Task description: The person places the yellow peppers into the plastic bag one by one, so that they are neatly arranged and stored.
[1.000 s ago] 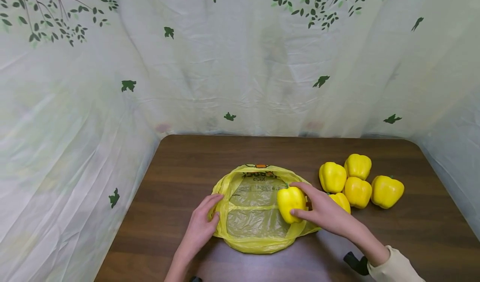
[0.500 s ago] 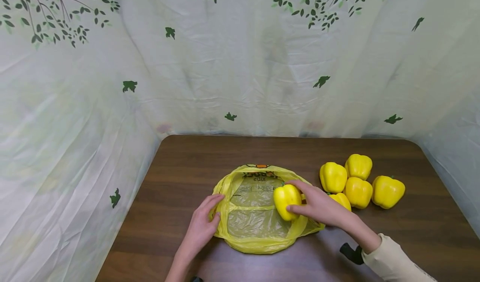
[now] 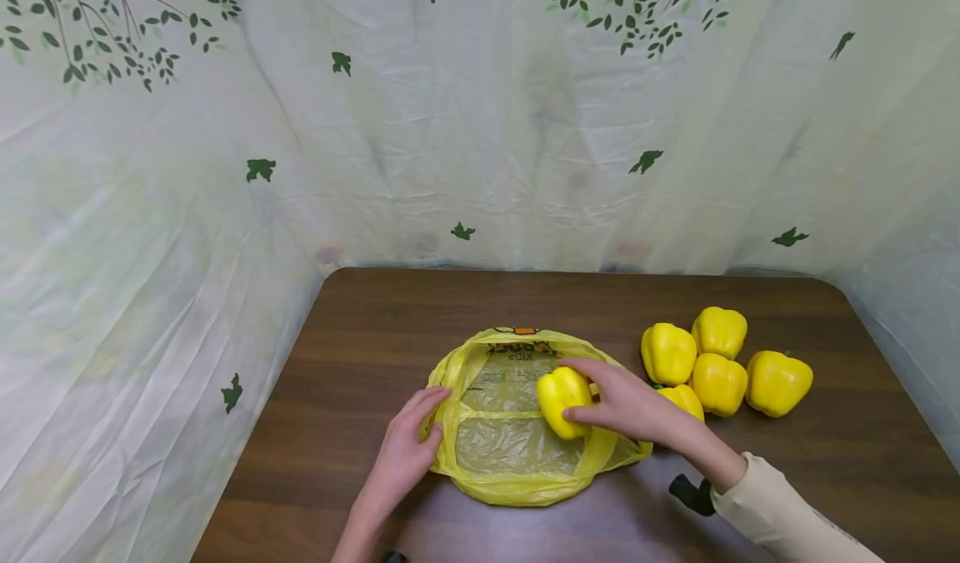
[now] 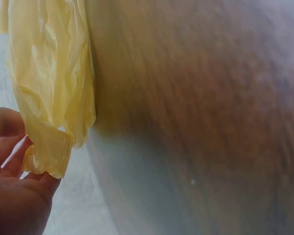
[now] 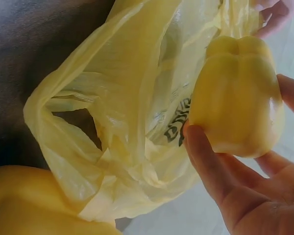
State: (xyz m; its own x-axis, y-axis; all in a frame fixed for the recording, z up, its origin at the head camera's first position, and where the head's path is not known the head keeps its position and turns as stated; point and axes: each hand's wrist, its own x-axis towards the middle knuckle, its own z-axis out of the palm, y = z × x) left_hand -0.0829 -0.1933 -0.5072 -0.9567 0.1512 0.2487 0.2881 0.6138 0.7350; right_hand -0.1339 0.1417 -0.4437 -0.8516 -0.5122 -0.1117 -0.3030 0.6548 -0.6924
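Note:
A yellow plastic bag (image 3: pixel 517 490) lies on the table with its mouth spread wide in the head view. My left hand (image 3: pixel 411 442) grips its left rim; the left wrist view shows a gathered fold of the bag (image 4: pixel 51 112) between the thumb and fingers. With its thumb and fingers, my right hand (image 3: pixel 626 401) holds a yellow bell pepper (image 3: pixel 562 401) over the right part of the opening. In the right wrist view that pepper (image 5: pixel 237 98) appears whole, stem end hidden, with the bag's dark printing behind it.
Several more yellow bell peppers (image 3: pixel 717 384) sit grouped on the brown table (image 3: pixel 570 296) to the right of the bag, one partly behind my right wrist. A pale leaf-patterned curtain (image 3: pixel 525 146) hangs behind the table.
My right hand has carried the bell pepper a little to the left, farther over the bag's opening. The left hand has stayed at the rim.

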